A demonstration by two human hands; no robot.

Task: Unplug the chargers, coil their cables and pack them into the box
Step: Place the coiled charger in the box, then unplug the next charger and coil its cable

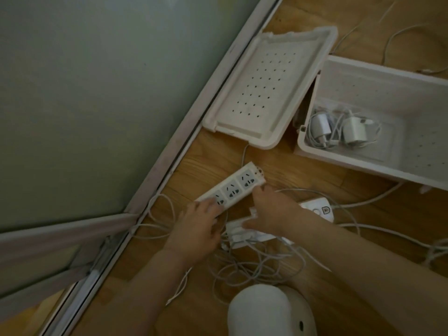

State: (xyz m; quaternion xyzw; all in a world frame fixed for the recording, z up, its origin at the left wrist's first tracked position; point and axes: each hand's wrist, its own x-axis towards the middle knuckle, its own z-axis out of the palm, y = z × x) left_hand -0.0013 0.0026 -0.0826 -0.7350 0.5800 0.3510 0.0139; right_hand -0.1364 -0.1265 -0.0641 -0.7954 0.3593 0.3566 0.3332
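White strip (231, 187) lies centre frame on the wood floor (286, 166). My left hand (196, 229) grips its near end, fingers on top. My right hand (269, 209), just right of it, pinches a small white charger (252, 211) between thumb and fingers; detail is blurred. Second strip (244, 235) sits under that hand. Box (378, 167) is upper right, well apart from both hands, and holds two packed chargers (355, 130). Loose cables (254, 265) lie lower centre.

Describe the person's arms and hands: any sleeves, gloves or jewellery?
The left forearm and right forearm are bare to the frame edge, with no sleeve in view. The left hand and right hand wear no gloves. No watch, bracelet or ring shows, though the picture is dim and blurred, so something small could be missed.
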